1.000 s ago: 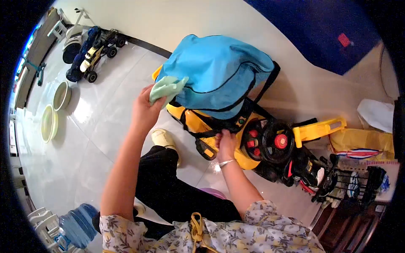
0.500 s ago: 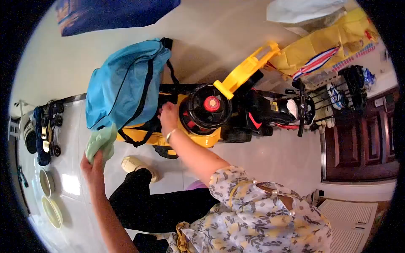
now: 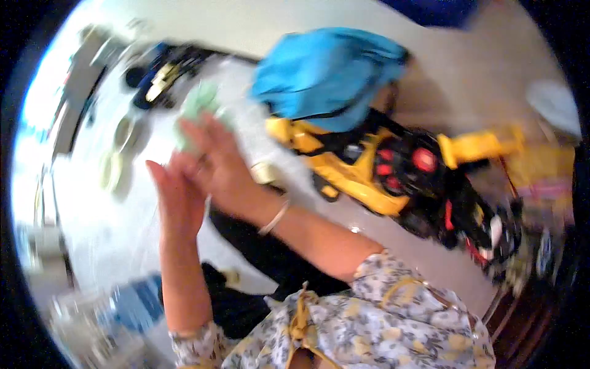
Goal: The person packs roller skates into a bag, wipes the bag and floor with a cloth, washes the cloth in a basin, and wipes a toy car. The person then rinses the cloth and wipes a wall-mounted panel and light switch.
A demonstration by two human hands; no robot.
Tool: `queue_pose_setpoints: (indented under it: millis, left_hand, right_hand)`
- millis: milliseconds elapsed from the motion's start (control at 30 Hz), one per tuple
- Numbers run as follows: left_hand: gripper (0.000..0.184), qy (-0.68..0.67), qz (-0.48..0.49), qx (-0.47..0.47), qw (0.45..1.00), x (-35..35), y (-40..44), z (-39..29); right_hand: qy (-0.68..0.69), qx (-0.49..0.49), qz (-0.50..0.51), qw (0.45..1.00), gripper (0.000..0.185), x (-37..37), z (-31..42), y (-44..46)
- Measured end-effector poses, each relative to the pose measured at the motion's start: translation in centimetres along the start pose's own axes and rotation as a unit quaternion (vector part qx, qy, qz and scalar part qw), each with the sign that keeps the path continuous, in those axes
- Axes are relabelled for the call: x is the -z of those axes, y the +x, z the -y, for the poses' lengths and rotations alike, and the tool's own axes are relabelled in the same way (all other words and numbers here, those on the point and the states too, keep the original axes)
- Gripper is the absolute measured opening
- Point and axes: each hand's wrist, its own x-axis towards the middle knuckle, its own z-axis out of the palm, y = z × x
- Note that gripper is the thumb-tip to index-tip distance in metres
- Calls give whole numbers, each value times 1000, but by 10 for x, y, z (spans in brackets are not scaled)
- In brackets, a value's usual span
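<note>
Head view: one green cloth [image 3: 201, 100] is seen left of centre, above the floor [image 3: 110, 240], touching the fingers of the right hand [image 3: 215, 165]. The left hand [image 3: 182, 200] is held together with the right; through blur, whether either is clamped on the cloth cannot be told. To the right, one blue bag [image 3: 329, 74] is borne by one yellow ride-on toy [image 3: 353, 178]; farther left, two basins [image 3: 112, 172] are seen.
</note>
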Motion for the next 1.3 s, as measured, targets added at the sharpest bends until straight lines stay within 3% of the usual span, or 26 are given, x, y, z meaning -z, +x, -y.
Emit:
queue_pose_setpoints:
  millis: [33, 67, 100, 200, 267, 300, 333, 400, 467, 500, 533, 600, 733, 867, 1000, 1033, 1100, 1167, 1233, 1300]
  left_hand:
    - [83, -35, 210, -19, 977, 32, -4, -21]
    - [91, 73, -22, -57, 995, -2, -27, -36]
    - [99, 40, -28, -70, 996, -3, -35, -45]
    - [99, 21, -11, -84, 996, 33, -77, -61]
    - [98, 8, -53, -100, 994, 65, -111, -67]
    - [98, -17, -64, -108, 992, 78, -128, -69]
    - [97, -42, -74, -116, 990, 89, -145, -71]
    - [92, -19, -120, -140, 983, 118, -180, -77]
    - [86, 72, -259, -157, 950, 156, -219, -83]
    - [76, 48, -274, -172, 945, 177, -237, -84]
    - [76, 46, -276, -177, 944, 190, -252, -83]
    - [64, 28, -361, -177, 915, 202, -278, -77]
    - [52, -2, -379, -180, 908, 215, -307, -59]
    - [45, -29, -404, -165, 899, 214, -303, -60]
    - [41, 1, -426, -122, 896, 245, -269, -85]
    - [41, 48, -437, -94, 893, 256, -257, -99]
    - [41, 92, -449, -63, 887, 301, -233, -121]
    - [42, 255, -408, 36, 876, 366, -207, -136]
    - [42, 323, -402, 118, 849, 455, -179, -138]
    - [39, 391, -384, 182, 816, 568, -152, -119]
  right_hand:
    - [-2, 16, 9, 1000, 44, -24, 5, 4]
    - [-2, 32, 17, 999, 38, -47, 11, 8]
    - [5, 35, 39, 999, 35, -61, 14, 10]
    - [82, 0, 142, 986, 29, -102, 23, -2]
    - [119, -32, 190, 974, 25, -129, 26, -14]
    - [166, -127, 222, 952, 22, -139, 19, -18]
    - [207, -221, 253, 919, 20, -148, 8, -23]
    - [337, -378, 215, 835, 19, -159, -24, -38]
    - [483, -564, 69, 665, 22, -172, -66, -58]
    - [503, -576, 28, 644, 22, -170, -70, -59]
    - [502, -575, 34, 645, 22, -168, -65, -57]
    - [439, -527, 5, 727, 25, -160, -51, -52]
    - [405, -538, -33, 739, 25, -159, -64, -64]
    - [298, -538, 2, 788, 26, -168, -50, -82]
    - [270, -552, -41, 788, 28, -221, -86, -89]
    - [199, -562, -63, 800, 27, -243, -93, -91]
    - [114, -534, -67, 835, 26, -289, -132, -102]
    - [1, -514, -77, 855, 27, -337, -193, -124]
    - [-219, -420, -31, 880, 28, -375, -258, -142]
    - [-297, -401, 13, 867, 27, -412, -317, -150]
